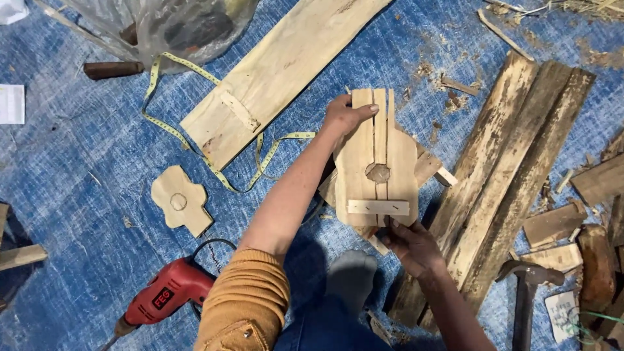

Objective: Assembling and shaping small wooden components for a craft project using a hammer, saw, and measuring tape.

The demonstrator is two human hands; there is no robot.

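My left hand (346, 114) grips the top edge of a guitar-shaped wooden cutout (359, 170) made of joined pale strips, with a round hole in the middle and a small crosspiece (377, 207) near its lower end. At the cutout's bottom edge, just under the crosspiece, my right hand (411, 246) holds it with the fingers. The piece is held flat above the blue mat (84, 162). A smaller guitar-shaped cutout (180, 199) lies on the mat to the left.
A long pale plank (279, 71) and a yellow measuring tape (170, 130) lie at the top. A red power drill (166, 296) sits lower left. Rough planks (513, 169), wood scraps and a hammer (528, 286) lie on the right. A plastic bag (162, 23) is at upper left.
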